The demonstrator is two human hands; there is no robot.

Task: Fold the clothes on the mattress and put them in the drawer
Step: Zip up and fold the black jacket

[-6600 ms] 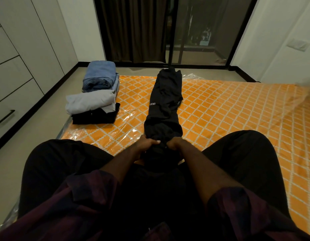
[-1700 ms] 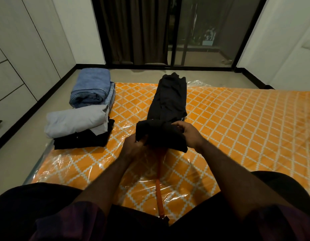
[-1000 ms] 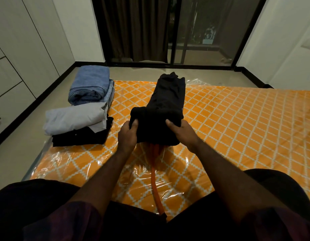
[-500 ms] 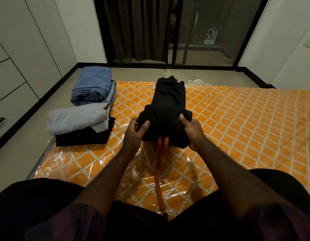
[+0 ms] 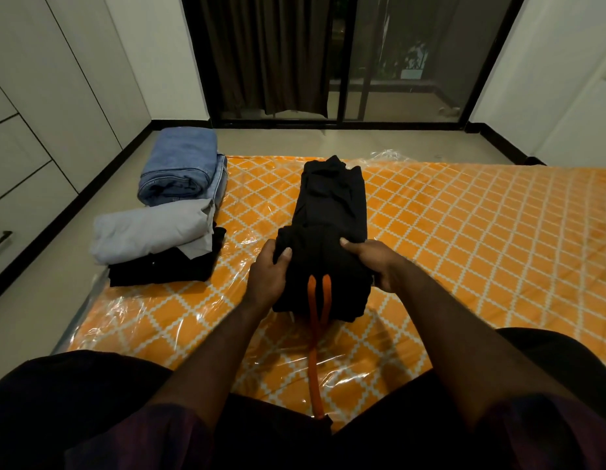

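1. Since the earlier frames the black trousers have become much shorter. Their near end is now folded over itself into a thick bundle, and both hands have gone away from the lap toward the middle of the mattress.
2. These trousers lie on the mattress, left of its middle. The far part is flat, and the bundle sits on its near part. An orange drawstring hangs out of the bundle and trails toward the person.
3. I judge that the step in hand is the folding of the last loose garment. At the left edge of the mattress, blue jeans, a grey garment and a black garment under it wait already folded.
4. The next move calls for one more turn of the bundle over the far part. The drawstring probably needs tucking in, or it will drag.
5. The left hand grips the left side of the bundle, thumb on top, fingers curled behind. The right hand grips the right side the same way.
6. The drawer, at the far left, is closed, so nothing is put away yet.
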